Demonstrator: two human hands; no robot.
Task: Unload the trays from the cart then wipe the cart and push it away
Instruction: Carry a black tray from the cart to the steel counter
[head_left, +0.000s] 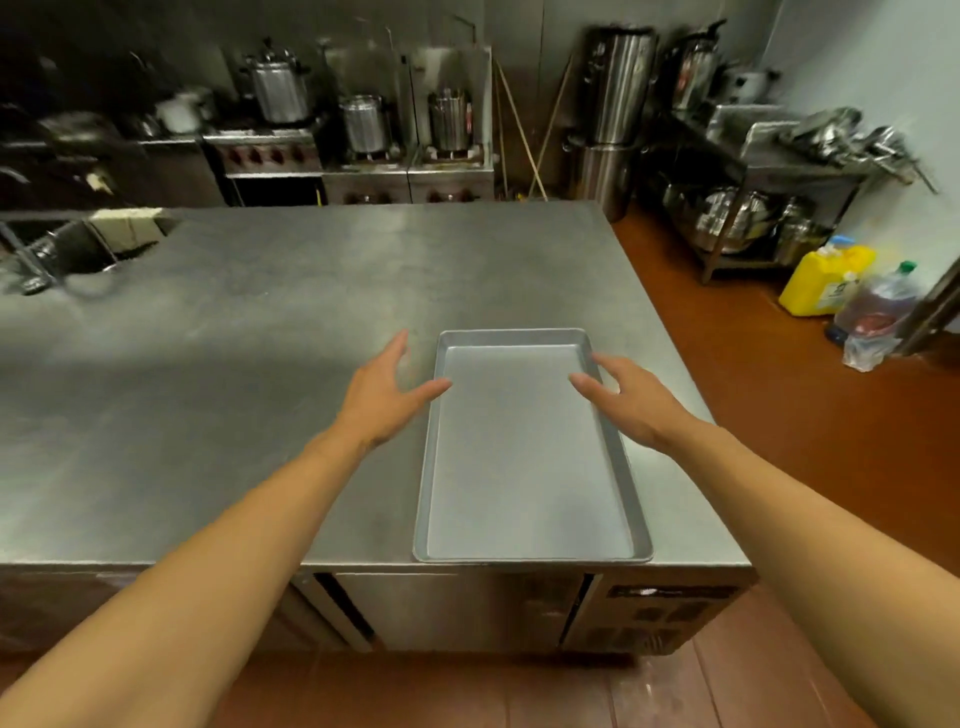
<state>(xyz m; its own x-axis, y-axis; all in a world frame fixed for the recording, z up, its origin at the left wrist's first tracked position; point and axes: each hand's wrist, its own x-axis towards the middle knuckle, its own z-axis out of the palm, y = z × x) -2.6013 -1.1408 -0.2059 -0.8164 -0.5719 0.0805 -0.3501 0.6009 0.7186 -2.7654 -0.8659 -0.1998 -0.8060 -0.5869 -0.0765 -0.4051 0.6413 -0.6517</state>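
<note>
An empty rectangular metal tray (524, 467) lies flat on the steel worktable (260, 338), its near end level with the table's front edge. My left hand (387, 397) hovers just left of the tray's far half, fingers straight and spread, thumb over the left rim. My right hand (626, 397) is over the tray's right rim, fingers relaxed and extended, holding nothing. Neither hand grips the tray. The cart is out of view.
A sink (78, 249) is set into the table's far left corner. Stoves with steel pots (363, 124) line the back wall. A rack of metal bowls (753, 218) stands at right, with a yellow jug (826, 280) and a bottle (872, 312) on the brown floor.
</note>
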